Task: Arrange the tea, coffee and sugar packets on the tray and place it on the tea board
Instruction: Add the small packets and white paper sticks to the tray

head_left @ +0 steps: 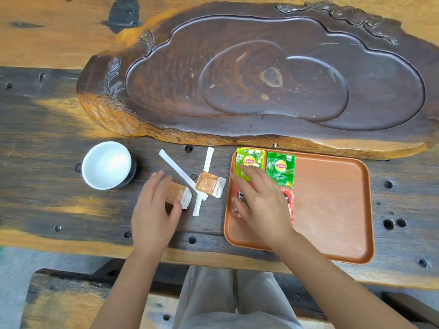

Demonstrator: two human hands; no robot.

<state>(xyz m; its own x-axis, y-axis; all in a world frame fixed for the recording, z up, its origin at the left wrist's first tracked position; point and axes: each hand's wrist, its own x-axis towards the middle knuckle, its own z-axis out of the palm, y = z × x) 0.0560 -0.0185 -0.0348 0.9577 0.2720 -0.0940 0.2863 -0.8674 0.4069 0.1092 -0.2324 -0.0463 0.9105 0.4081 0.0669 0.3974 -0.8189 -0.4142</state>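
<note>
An orange-brown tray (pixel 332 205) lies on the table in front of the carved dark tea board (pixel 261 74). Two green tea packets (pixel 280 169) sit side by side at the tray's far left corner. Below them lie red packets (pixel 288 198), mostly hidden under my right hand (pixel 259 200), which rests spread flat over them. My left hand (pixel 154 210) pinches a brown-and-white packet (pixel 180 194) on the table left of the tray. A second brown packet (pixel 211 184) and two crossed white sugar sticks (pixel 180 173) lie between my hands.
A white cup (pixel 107 165) with a dark outside stands on the table to the left of the packets. The wooden table has several round holes. A bench and my light trousers show below the table's front edge.
</note>
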